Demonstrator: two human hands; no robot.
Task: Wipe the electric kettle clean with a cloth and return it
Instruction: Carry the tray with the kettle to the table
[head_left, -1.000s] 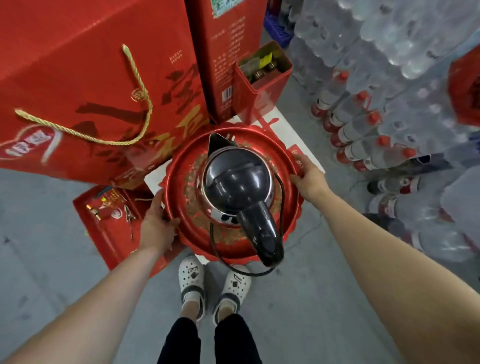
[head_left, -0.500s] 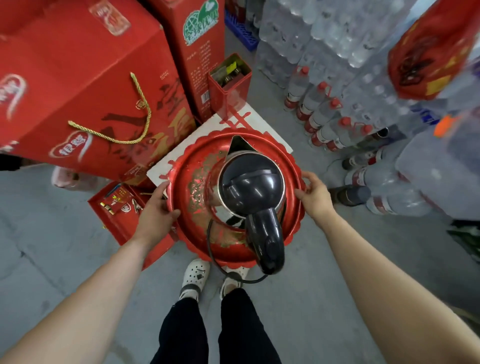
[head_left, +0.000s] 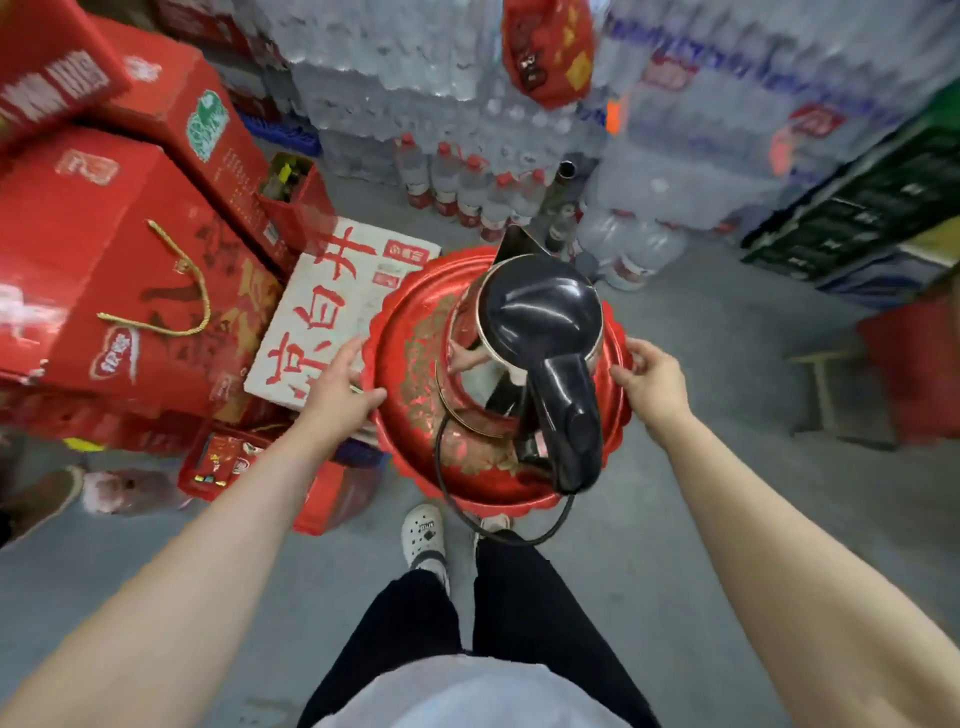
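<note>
Left hand clamped on the left rim of a round red scalloped tray with worn gold pattern, fingers curled over the edge. Right hand gripping the opposite, right rim in the same way. Tray held level between both hands, above the grey concrete floor and over a pair of white perforated clogs.

Standing upright on the tray, right of its centre: a steel electric kettle with black lid and black handle. Spout pointing away from the wearer, toward the bottles; handle reaching back toward the body, so the spout-to-handle line runs front to back. Long axis vertical. Black power cord looping off the near edge of the tray and hanging below it.

Just left of the tray, a white carton with large red brush-style Chinese characters. Further left, stacked red gift boxes, one with a gold rope handle; print too blurred to read. Beyond, shrink-wrapped packs of red-capped water bottles.
</note>
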